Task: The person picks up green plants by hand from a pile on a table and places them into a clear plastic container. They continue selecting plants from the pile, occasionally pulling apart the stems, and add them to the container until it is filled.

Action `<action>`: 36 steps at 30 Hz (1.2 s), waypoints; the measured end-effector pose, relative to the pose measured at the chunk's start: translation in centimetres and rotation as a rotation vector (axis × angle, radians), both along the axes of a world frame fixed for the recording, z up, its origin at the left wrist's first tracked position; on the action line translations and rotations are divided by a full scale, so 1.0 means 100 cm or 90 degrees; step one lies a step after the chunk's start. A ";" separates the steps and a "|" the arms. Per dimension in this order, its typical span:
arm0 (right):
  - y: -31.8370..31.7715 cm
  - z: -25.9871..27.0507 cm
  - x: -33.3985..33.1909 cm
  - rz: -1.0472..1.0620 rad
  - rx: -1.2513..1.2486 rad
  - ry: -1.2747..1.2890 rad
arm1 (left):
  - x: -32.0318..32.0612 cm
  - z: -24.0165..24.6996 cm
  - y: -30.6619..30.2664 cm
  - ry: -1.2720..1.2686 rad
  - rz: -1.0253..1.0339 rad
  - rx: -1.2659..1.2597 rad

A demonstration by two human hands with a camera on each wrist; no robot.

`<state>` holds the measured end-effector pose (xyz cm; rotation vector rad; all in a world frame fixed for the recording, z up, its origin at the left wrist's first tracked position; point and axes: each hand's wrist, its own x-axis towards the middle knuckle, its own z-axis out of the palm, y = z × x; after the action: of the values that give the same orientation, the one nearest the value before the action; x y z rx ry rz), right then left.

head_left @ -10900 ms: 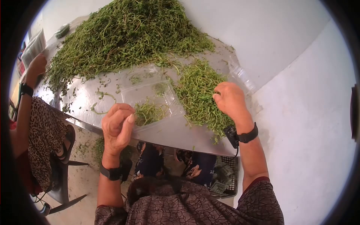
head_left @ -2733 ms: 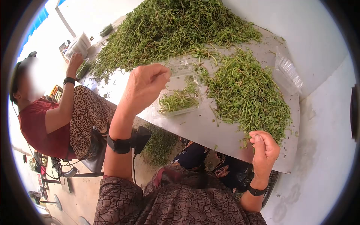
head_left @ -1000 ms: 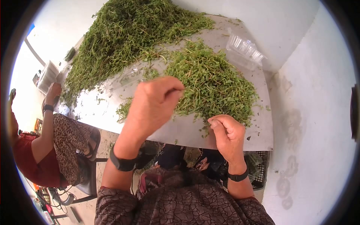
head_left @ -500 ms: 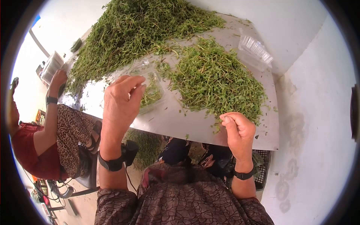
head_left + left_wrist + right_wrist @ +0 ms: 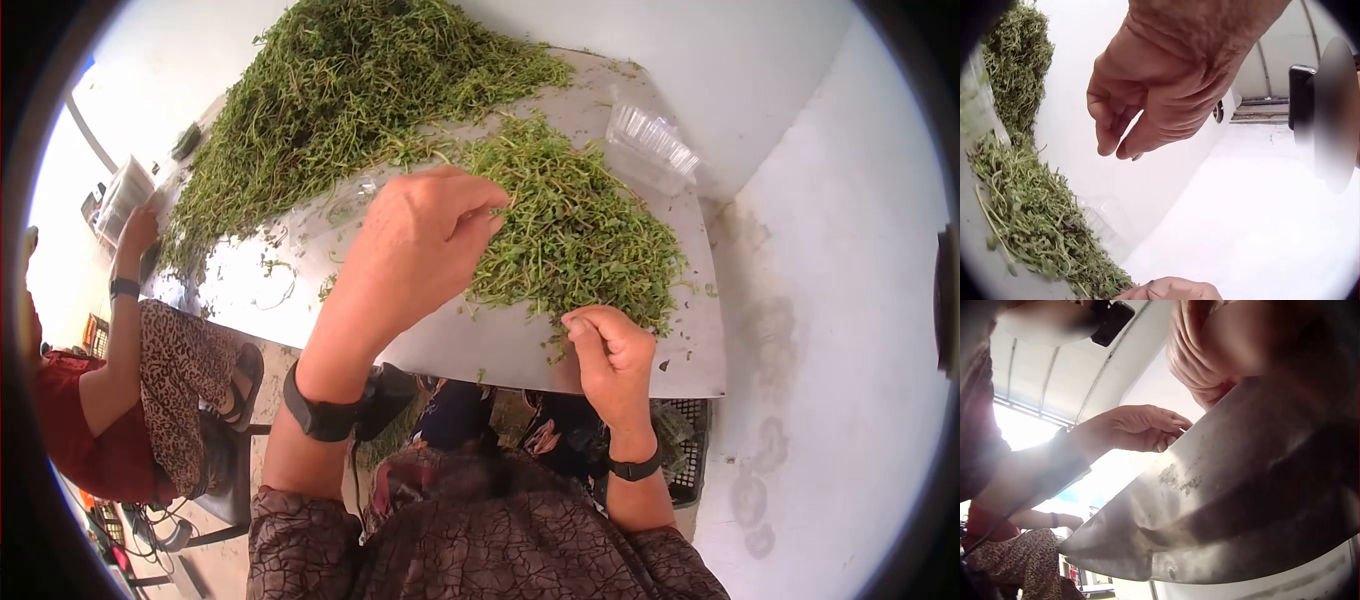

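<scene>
My left hand (image 5: 430,240) is raised above the metal table (image 5: 470,345), its fingertips (image 5: 1119,147) loosely curled with nothing in them. It hovers at the left edge of the small pile of green herb sprigs (image 5: 570,225). A clear plastic container (image 5: 350,200) shows only partly behind this hand. My right hand (image 5: 605,350) sits at the table's front edge with fingers curled and thumb pressed to the index finger. It pinches a few sprigs at the near tip of the small pile. In the right wrist view only the table's underside (image 5: 1241,506) and the left hand (image 5: 1141,428) are plain.
A large heap of herbs (image 5: 350,80) covers the far part of the table. A stack of clear containers (image 5: 650,145) lies at the far right corner by the white wall. Another person (image 5: 120,340) sits at the left. A black crate (image 5: 685,450) stands under the table.
My left hand has swung right and up from above the container, and now covers most of it. The right hand stays curled at the table's front edge.
</scene>
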<state>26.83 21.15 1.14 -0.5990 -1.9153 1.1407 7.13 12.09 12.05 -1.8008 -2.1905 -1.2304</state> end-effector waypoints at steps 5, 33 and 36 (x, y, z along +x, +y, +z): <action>0.000 0.002 0.000 0.009 0.003 -0.003 | -0.002 -0.011 0.035 0.020 -0.015 0.002; 0.002 -0.001 -0.002 0.006 0.031 0.024 | -0.005 -0.028 0.057 -0.132 -0.040 0.025; 0.001 -0.001 -0.002 0.003 0.020 0.027 | -0.006 -0.024 0.052 -0.290 -0.051 0.009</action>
<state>26.67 21.21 1.08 -0.5486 -1.8956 1.1149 6.51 17.32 9.61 -1.7550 -2.3258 -1.8221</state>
